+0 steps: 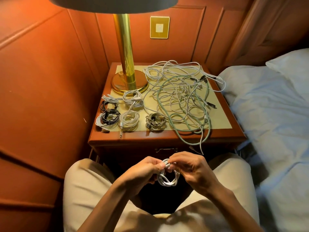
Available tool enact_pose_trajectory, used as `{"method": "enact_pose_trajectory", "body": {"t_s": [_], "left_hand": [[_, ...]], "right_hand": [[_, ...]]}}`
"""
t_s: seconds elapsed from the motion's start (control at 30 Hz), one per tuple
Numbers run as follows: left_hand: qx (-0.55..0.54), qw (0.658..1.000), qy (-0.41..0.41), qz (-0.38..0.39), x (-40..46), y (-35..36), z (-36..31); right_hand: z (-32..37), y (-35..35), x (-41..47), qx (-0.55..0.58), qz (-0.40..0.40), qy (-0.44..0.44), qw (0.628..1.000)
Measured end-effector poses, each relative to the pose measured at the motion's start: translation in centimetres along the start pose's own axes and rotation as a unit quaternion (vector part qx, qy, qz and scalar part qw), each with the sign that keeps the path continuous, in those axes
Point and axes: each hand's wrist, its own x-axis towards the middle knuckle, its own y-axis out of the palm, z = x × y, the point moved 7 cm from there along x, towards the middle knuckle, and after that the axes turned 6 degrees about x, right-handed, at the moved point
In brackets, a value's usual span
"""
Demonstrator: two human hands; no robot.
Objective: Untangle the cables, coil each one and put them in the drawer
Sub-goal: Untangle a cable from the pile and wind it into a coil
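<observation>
I have both hands low in front of the nightstand (107,139), over my lap. My left hand (142,171) and my right hand (192,169) meet on a white coiled cable (168,179): the fingers of each are curled and pinch the top of the coil, and its loops hang below between the two hands. The rest of the cables lie on the nightstand's top. A loose tangle of white and pale green cables (182,96) covers the right half, reaching the back edge and the right edge, and a few strands spill over the front edge near the front right corner. Along the left edge and front left corner sit finished coils: white coils (132,118), black coils (110,113) overlapping a white one, and a grey-beige coil (154,122) near the middle of the front edge. A brass lamp (127,81) stands at the back left corner. The drawer handle (166,149) shows just under the front edge; the drawer looks closed.
</observation>
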Motion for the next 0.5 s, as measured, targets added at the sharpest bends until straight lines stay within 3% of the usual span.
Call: {"method": "enact_pose_trajectory", "body": {"t_s": [0.3, 0.5], "left_hand": [[0.151, 0.979, 0.138, -0.028, -3.0, -1.0, -6.1], [0.275, 0.945, 0.172, -0.037, -5.7, -0.4, -8.0]], "right_hand": [[3.3, -2.4, 1.7, 0.053, -0.121, 0.076, 0.988], [6.1, -2.9, 1.6, 0.081, -0.054, 0.136, 0.986]]}}
